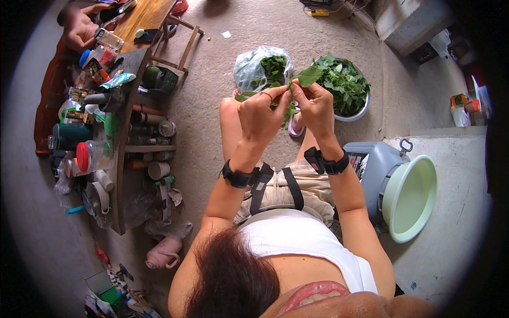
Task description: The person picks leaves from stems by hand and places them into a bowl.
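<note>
My left hand (260,115) and my right hand (314,105) meet in front of my knees, their thumbs and fingertips pinching a green leafy stem (289,84). One broad leaf (310,76) sticks out above my right fingers. More leaves hang below and beside my left fingers, partly hidden by them. Just beyond my left hand, a clear plastic bag (245,73) on the floor holds leafy greens (274,67). Behind my right hand is a metal basin (355,116) heaped with loose green leaves (342,85).
At left, a wooden shelf table (119,179) bears jars, bottles and a mortar with pestle (109,99). A pink jug (164,253) is on the floor. To my right are a grey plastic jerrycan (368,159) and a pale green basin (413,198). A person (81,31) sits at the far left.
</note>
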Demonstrator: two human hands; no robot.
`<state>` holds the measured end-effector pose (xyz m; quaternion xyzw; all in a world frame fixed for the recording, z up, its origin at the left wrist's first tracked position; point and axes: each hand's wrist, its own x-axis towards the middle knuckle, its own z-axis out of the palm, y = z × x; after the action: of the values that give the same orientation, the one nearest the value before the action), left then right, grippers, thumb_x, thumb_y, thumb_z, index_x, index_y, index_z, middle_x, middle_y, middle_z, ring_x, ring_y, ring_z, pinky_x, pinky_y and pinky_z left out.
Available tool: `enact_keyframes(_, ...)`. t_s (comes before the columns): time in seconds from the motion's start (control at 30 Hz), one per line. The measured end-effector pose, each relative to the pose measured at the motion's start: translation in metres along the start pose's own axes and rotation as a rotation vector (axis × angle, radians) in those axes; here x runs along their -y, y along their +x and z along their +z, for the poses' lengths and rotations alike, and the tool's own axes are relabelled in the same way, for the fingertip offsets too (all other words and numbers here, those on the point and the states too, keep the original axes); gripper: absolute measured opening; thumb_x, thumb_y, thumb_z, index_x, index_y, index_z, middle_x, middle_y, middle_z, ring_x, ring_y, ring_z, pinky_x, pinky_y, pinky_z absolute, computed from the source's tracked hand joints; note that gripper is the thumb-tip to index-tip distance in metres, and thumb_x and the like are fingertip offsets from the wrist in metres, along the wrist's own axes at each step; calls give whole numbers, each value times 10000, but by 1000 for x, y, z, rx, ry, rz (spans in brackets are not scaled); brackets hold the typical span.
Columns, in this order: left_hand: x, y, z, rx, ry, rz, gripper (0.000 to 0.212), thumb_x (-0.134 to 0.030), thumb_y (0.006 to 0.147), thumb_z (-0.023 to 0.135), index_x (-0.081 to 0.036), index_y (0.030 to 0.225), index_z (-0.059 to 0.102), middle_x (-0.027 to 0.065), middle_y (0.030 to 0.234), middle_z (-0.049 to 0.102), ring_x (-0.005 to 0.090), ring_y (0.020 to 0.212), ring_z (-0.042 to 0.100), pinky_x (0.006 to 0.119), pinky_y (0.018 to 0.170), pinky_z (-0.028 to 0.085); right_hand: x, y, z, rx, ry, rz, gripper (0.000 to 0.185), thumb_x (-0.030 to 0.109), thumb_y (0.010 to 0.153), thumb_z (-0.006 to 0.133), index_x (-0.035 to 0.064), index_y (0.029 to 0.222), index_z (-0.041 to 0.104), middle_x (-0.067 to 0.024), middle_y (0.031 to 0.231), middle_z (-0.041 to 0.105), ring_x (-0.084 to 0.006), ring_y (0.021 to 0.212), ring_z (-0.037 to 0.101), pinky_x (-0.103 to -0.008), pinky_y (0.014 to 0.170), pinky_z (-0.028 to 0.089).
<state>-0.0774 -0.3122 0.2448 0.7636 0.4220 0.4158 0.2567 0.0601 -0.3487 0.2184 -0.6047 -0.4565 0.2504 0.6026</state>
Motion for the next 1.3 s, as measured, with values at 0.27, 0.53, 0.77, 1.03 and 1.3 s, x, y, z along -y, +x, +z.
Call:
enact_keyframes(0.27,-3,2,-4,21,-87,-71,156,-220,890,729,-96,965,783,109,789,734,229,677,716,336,601,529,-12,9,-17,175,117,53,196,162,948,700,-24,998,732,-78,892,752,-103,754,686,-248,652,519)
enact_keyframes(0.53,3,2,-7,20,65,56,137,-215,880,732,-105,946,779,111,789,731,271,688,704,351,603,523,10,18,-25,224,-323,-215,198,194,864,705,37,978,741,-178,803,671,-340,711,655,-374,628,506)
enact_keyframes(0.77,-3,3,-6,46,94,48,139,-221,878,738,-102,939,777,107,791,737,252,682,710,352,598,526,-4,8,-18,141,-2,134,221,153,920,725,-31,1042,740,-70,812,724,-83,708,631,-244,601,471)
enact_keyframes(1.03,-12,5,-2,14,28,27,133,-220,862,753,-103,921,774,77,776,739,235,673,712,343,598,534,-18,7,-14,120,428,191,222,152,960,709,-30,1084,736,-21,915,725,-45,779,607,-189,668,469)
enact_keyframes(1.3,8,-24,4,79,-12,-56,129,-184,846,776,-91,934,788,82,788,751,188,645,715,300,602,536,-14,46,-61,-164,318,202,165,183,970,703,67,1075,753,-3,924,740,-54,786,639,-202,693,488)
